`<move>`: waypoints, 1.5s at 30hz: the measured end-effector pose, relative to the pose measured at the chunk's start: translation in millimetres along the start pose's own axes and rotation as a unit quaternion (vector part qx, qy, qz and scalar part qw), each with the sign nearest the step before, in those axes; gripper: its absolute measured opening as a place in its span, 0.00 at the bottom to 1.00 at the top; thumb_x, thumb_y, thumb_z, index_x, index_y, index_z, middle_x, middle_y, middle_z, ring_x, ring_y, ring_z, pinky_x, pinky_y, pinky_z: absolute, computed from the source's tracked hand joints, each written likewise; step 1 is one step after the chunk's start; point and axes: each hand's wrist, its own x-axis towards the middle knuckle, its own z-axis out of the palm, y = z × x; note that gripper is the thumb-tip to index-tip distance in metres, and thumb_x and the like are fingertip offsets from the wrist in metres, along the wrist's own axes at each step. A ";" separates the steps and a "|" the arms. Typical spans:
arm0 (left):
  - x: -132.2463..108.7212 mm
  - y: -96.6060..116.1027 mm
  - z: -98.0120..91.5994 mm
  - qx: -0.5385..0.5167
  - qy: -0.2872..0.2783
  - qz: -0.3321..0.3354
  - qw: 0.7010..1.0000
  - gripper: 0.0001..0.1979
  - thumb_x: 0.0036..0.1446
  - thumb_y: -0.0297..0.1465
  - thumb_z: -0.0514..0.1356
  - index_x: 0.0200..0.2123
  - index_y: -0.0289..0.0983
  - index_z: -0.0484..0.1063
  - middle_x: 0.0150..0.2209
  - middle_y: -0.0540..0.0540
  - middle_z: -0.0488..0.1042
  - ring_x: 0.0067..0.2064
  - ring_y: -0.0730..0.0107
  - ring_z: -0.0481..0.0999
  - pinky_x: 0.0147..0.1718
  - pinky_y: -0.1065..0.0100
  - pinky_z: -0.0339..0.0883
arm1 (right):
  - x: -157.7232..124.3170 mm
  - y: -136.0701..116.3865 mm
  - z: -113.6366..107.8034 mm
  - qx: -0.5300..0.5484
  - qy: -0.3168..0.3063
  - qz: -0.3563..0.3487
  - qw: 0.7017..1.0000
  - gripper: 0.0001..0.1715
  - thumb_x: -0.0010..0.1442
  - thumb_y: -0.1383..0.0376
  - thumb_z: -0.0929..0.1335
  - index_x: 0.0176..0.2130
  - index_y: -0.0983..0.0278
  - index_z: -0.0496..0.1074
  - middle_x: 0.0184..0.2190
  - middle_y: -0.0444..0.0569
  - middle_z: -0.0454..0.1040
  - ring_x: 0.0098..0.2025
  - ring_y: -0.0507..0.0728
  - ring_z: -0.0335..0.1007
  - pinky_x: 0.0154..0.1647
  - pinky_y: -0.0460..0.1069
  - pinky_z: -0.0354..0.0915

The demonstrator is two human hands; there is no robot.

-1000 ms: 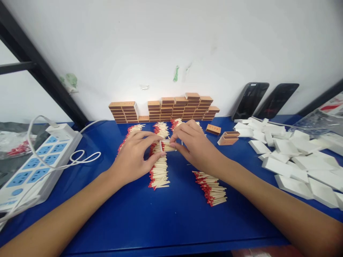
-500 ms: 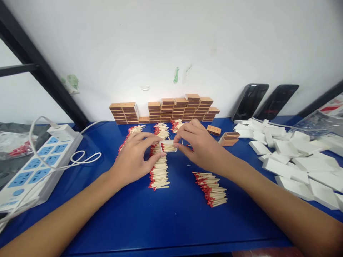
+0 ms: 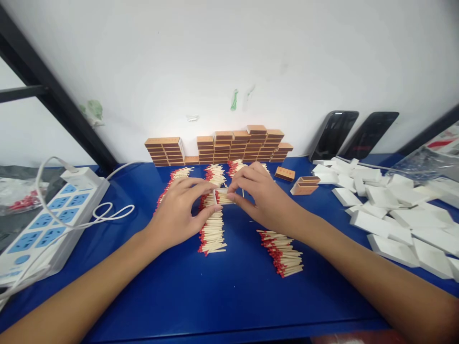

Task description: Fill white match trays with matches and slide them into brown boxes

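Observation:
My left hand grips the left end of a small white tray between thumb and fingers. Matches lie inside the tray, above a long row of red-headed matches. At the tray's right end, my right hand has its thumb and fingertips pinched together over the matches. What those fingertips hold is too small to make out. Another pile of matches lies below my right hand, and a further row runs behind my left hand.
Stacked matchboxes line the wall. Two matchboxes, one flat and a small stack, sit right of centre. White trays are heaped at the right, near two dark phones. A power strip with cables lies at the left.
My right hand has shifted slightly left, its fingertips now further over the tray's right end. My left hand keeps its grip on the tray.

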 end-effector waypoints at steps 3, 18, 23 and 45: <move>0.1 0.4 -0.2 0.000 -0.001 0.002 1.000 0.17 0.65 0.39 0.66 0.54 0.40 0.76 0.51 0.42 0.81 0.54 0.55 0.79 0.58 0.50 0.68 | 0.3 -0.9 -0.3 0.023 0.007 -0.012 1.000 0.06 0.71 0.65 0.67 0.43 0.61 0.75 0.42 0.52 0.74 0.48 0.61 0.62 0.50 0.58 0.63; -1.6 -2.4 -1.1 0.015 0.014 -0.014 1.000 0.18 0.64 0.42 0.67 0.52 0.39 0.76 0.50 0.41 0.80 0.53 0.55 0.78 0.57 0.50 0.70 | -0.3 75.5 6.1 -0.109 -0.006 0.099 0.989 0.11 0.68 0.61 0.67 0.39 0.62 0.79 0.38 0.55 0.76 0.45 0.64 0.63 0.49 0.60 0.59; -0.3 -1.1 -1.1 0.016 0.011 -0.008 1.000 0.16 0.65 0.40 0.66 0.52 0.40 0.76 0.50 0.41 0.81 0.53 0.54 0.79 0.58 0.50 0.69 | 7.6 73.2 16.2 -0.121 -0.016 0.103 0.987 0.10 0.67 0.63 0.68 0.38 0.62 0.79 0.39 0.56 0.76 0.47 0.65 0.61 0.49 0.59 0.57; -0.1 -1.7 -2.0 0.017 0.006 0.002 1.000 0.17 0.66 0.41 0.66 0.53 0.40 0.76 0.50 0.41 0.81 0.54 0.55 0.79 0.58 0.50 0.68 | 7.8 69.7 13.6 -0.144 -0.071 0.106 0.981 0.10 0.69 0.63 0.67 0.35 0.63 0.74 0.39 0.56 0.74 0.46 0.65 0.61 0.45 0.57 0.57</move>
